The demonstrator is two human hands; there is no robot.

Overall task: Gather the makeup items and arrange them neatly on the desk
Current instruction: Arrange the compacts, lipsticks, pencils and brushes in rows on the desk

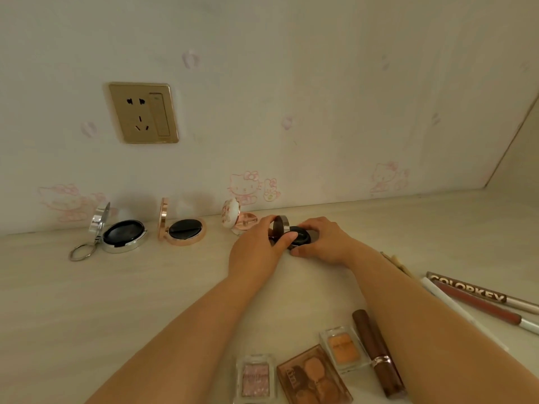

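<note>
Hands are meeting on a small black compact point(297, 235) sitting on the pale surface point(145, 301) near the wall. The left hand point(256, 252) is pinching its raised lid between thumb and fingers, a grip curled round the lid's edge. The right hand point(323, 243) is holding the base, fingers wrapped round its far side and thumb at the near edge. 3 more compacts are standing open along the wall to the left: a silver compact point(124, 236) with a key ring, a rose-gold compact point(183, 230) and a floral compact point(237, 220), the last just beside the left hand. Near the front edge are lying 3 eyeshadow cases point(313, 374) and a brown tube point(376, 351). Pencils point(478, 301) are lying at the right.
</note>
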